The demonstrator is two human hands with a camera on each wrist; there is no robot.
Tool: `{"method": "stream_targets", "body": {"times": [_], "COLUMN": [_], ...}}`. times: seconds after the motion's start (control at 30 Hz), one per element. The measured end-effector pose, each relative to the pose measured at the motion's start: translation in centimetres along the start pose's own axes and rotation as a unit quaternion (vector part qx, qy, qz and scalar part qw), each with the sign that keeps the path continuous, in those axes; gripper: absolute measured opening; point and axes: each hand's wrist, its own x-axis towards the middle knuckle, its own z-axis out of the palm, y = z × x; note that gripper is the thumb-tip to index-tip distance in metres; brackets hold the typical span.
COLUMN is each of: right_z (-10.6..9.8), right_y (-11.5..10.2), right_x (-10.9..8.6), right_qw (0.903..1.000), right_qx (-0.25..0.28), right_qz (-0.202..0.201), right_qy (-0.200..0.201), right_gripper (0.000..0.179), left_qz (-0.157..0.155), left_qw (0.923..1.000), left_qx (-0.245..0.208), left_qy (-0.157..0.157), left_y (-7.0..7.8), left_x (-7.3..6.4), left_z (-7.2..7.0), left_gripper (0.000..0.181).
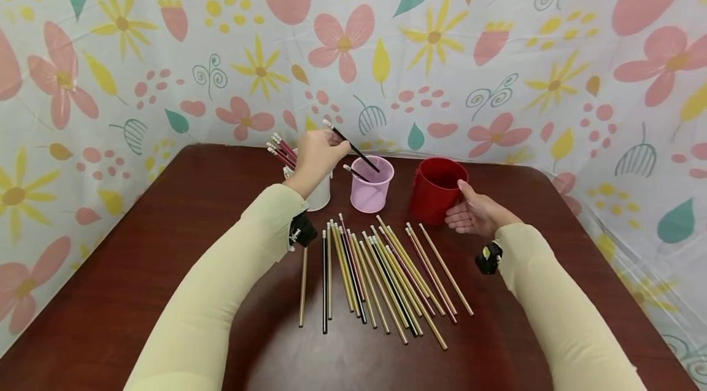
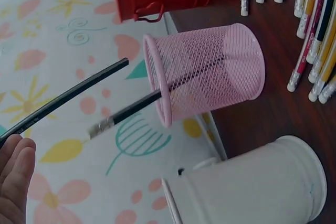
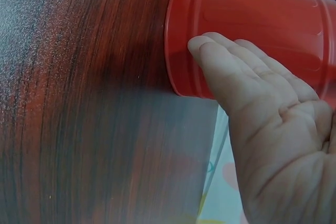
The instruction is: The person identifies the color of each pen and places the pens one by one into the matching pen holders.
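My left hand [image 1: 315, 158] pinches a black pencil [image 2: 68, 94] near its eraser end. In the head view the pencil slants down over the mouth of a pink mesh pen cup [image 1: 369, 197]; in the left wrist view its lower tip is outside the rim. Another black pencil [image 2: 137, 106] stands tilted inside that cup, eraser up. My right hand [image 1: 477, 213] rests against the side of a red metal bucket [image 1: 428, 194], fingers straight along its wall [image 3: 257, 19] and thumb at the rim.
A white bucket [image 1: 319, 197] with several dark red pencils [image 1: 284, 148] stands left of the pink cup, partly behind my left hand. Many yellow, black and red pencils [image 1: 381, 280] lie spread on the brown table [image 1: 138, 268] in front. A flowered cloth [image 1: 342, 72] hangs behind.
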Motion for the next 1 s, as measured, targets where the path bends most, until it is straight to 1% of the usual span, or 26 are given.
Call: {"method": "stream_targets", "body": {"times": [0.1,0.13,0.2,0.23,0.33,0.43,0.5,0.57,0.7,0.8,0.9,1.0], "right_z": [0.3,0.8,0.9,1.0,1.1,1.0,0.9,0.9,1.2,1.2,1.1,1.1], "right_y": [0.1,-0.1,-0.1,-0.1,-0.3,-0.4,-0.3,-0.4,-0.5,-0.5,-0.4,-0.3], "right_x": [0.0,-0.3,-0.4,-0.4,-0.4,-0.3,-0.2,-0.2,-0.2,-0.3,-0.2,-0.2], "right_qw": [0.9999,0.9994,0.9992,0.9990,0.9989,0.9985,0.9984,0.9982,0.9983,0.9984,0.9986,0.9986], "right_qx": [-0.001,-0.012,-0.011,-0.009,-0.004,-0.005,-0.009,-0.012,-0.010,-0.007,-0.007,-0.005], "right_qz": [0.005,0.010,0.016,0.019,0.022,0.024,0.023,0.025,0.024,0.022,0.021,0.021], "right_qy": [0.014,0.030,0.036,0.041,0.042,0.050,0.051,0.053,0.051,0.051,0.049,0.049], "right_gripper": [0.091,0.093,0.092,0.091,0.089,0.088,0.090,0.091,0.092,0.092,0.091,0.091], "left_qz": [0.015,0.023,0.040,0.046,0.052,0.048,0.040,0.021,-0.007,-0.010,-0.027,-0.041], "left_qw": [0.9995,0.9988,0.9967,0.9955,0.9940,0.9946,0.9961,0.9980,0.9999,0.9998,0.9994,0.9987], "left_qx": [0.020,0.032,0.056,0.068,0.081,0.073,0.054,0.029,0.000,0.007,0.006,0.000], "left_qy": [-0.021,-0.029,-0.042,-0.046,-0.052,-0.056,-0.058,-0.052,-0.013,0.015,0.022,0.030], "left_y": [0.3,0.4,0.4,0.4,0.0,-0.7,-1.3,-1.8,-2.3,-2.1,-2.1,-2.3], "left_x": [-0.2,-0.4,-0.6,-0.7,-0.7,-0.7,-0.6,-0.5,-0.3,-0.2,-0.1,-0.2], "left_z": [0.9,1.2,1.8,2.0,2.6,3.1,3.3,3.4,3.0,2.6,2.3,2.2], "left_gripper": [0.019,0.019,0.018,0.018,0.016,0.015,0.016,0.016,0.016,0.016,0.018,0.018]}}
